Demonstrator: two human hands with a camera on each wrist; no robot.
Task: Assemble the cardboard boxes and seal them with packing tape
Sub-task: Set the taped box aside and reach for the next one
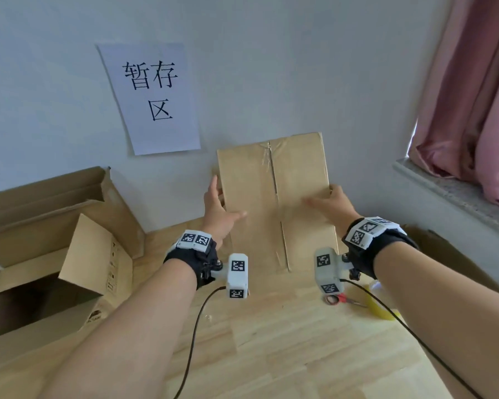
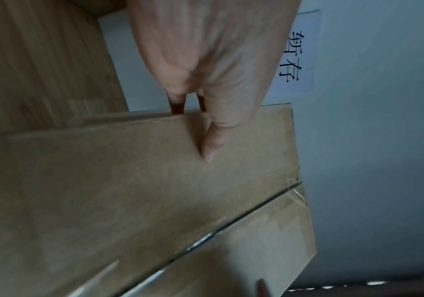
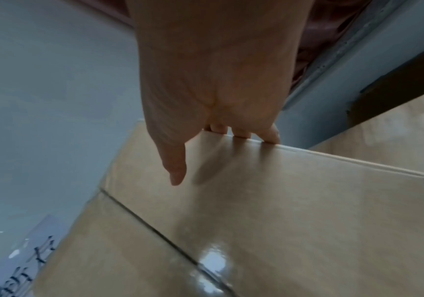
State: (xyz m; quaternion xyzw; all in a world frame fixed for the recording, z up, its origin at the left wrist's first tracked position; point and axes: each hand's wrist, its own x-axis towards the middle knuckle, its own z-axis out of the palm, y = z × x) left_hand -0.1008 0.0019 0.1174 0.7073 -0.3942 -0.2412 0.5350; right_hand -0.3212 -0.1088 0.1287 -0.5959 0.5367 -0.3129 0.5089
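Head view shows a sealed cardboard box at the centre of the frame, held above the wooden bench and in front of the wall. Clear packing tape runs along its centre seam. The left hand grips the left edge: thumb flat on the facing panel, fingers wrapped behind the edge. The right hand grips the right edge the same way, with its fingers hooked over the rim. Both hands are therefore clamped on the box, one per side.

Scissors and a yellow tape roll lie at the lower right of the frame. Open boxes occupy the left side, below a paper sign on the wall.

Judged step: setting the finished box aside near the wall. To do it well:
- Keep equal pressure on both edges so that the box does not twist.
- Keep the thumbs off the seam, as pressing there could lift the tape.
- Lower the box until it is fully supported before releasing either hand.
- Keep it clear of the scissors and the roll.
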